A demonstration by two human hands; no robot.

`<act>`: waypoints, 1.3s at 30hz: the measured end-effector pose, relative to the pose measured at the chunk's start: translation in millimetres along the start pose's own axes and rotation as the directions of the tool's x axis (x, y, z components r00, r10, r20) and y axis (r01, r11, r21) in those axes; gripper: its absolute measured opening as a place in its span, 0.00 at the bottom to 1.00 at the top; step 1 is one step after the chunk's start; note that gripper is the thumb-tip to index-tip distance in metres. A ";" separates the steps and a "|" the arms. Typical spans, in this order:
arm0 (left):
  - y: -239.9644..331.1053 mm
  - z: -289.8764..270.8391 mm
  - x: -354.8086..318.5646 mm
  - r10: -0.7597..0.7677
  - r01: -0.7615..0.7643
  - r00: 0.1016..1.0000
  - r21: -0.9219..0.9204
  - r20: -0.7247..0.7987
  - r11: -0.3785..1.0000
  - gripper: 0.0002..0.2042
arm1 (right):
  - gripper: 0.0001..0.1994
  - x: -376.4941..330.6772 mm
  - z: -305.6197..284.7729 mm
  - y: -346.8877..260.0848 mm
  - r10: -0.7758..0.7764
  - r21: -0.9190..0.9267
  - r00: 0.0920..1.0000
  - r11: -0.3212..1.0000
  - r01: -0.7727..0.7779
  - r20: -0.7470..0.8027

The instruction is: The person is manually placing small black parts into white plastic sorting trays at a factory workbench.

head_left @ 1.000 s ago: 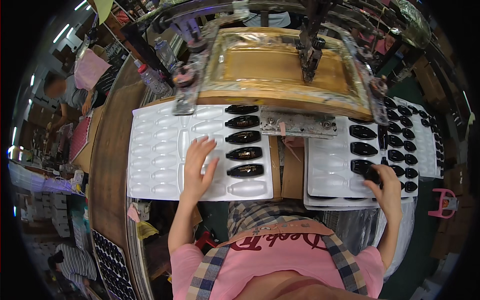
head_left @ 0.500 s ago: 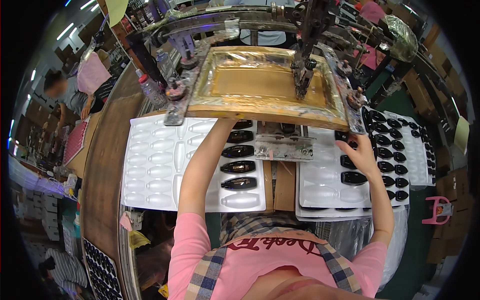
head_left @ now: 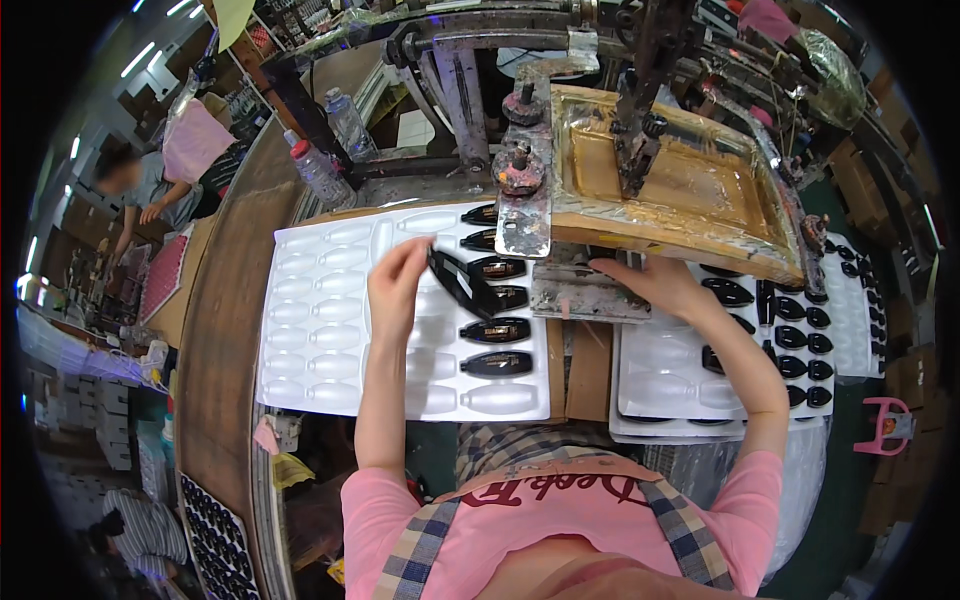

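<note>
Two bare hands out over the work; with the left hand (head_left: pixel 397 288), pinching a glossy black elongated bottle-shaped piece (head_left: pixel 462 285) by its upper end, fingertips drawn narrow together; slanting down and rightward from those fingertips, slightly blurred, with the lower end over a column of black pieces with gold-coloured print (head_left: pixel 497 331); beneath the left fingers, a white moulded plastic tray (head_left: pixel 318 315) with rows of shaped hollows; with the right hand (head_left: pixel 668 285), reaching leftward to a paint-stained grey metal block (head_left: pixel 590 306), fingertips partly shaded; impossible to tell whether gripping anything there; just above the right fingers, a wooden-rimmed amber screen frame (head_left: pixel 660 235); below them, brown cardboard (head_left: pixel 586 372); below and rightward of them, a second white plastic tray (head_left: pixel 650 400), partly behind the forearm; farther right of them, small black leaf-shaped pieces (head_left: pixel 789 336); well left of the left fingers, a brown wooden bench (head_left: pixel 215 370).
</note>
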State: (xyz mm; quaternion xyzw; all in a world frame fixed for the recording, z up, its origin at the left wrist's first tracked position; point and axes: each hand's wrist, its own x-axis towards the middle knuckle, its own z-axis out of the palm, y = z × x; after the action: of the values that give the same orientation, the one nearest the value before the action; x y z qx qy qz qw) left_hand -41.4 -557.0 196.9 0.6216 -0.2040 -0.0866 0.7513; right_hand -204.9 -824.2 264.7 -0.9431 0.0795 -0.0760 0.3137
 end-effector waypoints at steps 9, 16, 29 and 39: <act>-32.3 -14.0 -136.0 -0.318 0.317 0.948 0.023 0.023 0.948 0.07 | 0.20 -73.9 -32.1 35.9 -0.030 0.009 0.933 0.999 0.036 -0.358; -59.7 -9.8 -159.6 -0.369 0.376 0.921 0.038 -0.124 0.926 0.06 | 0.27 -121.0 -31.7 29.5 0.222 0.144 0.926 0.972 -0.186 -0.304; -47.7 0.6 -155.6 -0.081 -0.003 0.996 0.880 0.047 0.475 0.12 | 0.23 -155.3 -50.5 36.4 0.271 -0.520 0.960 0.812 -0.265 -0.066; -20.9 3.7 -115.3 0.211 -0.220 0.971 0.751 0.109 0.622 0.07 | 0.21 -155.5 -60.8 34.5 0.415 -0.150 0.857 0.868 -0.474 -0.304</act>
State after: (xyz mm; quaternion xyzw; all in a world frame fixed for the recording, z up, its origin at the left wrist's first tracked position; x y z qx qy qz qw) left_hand -144.4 -520.6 154.2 0.8489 -0.2981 0.0940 0.4263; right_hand -371.9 -856.0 277.5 -0.9091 0.3448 -0.1155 0.2033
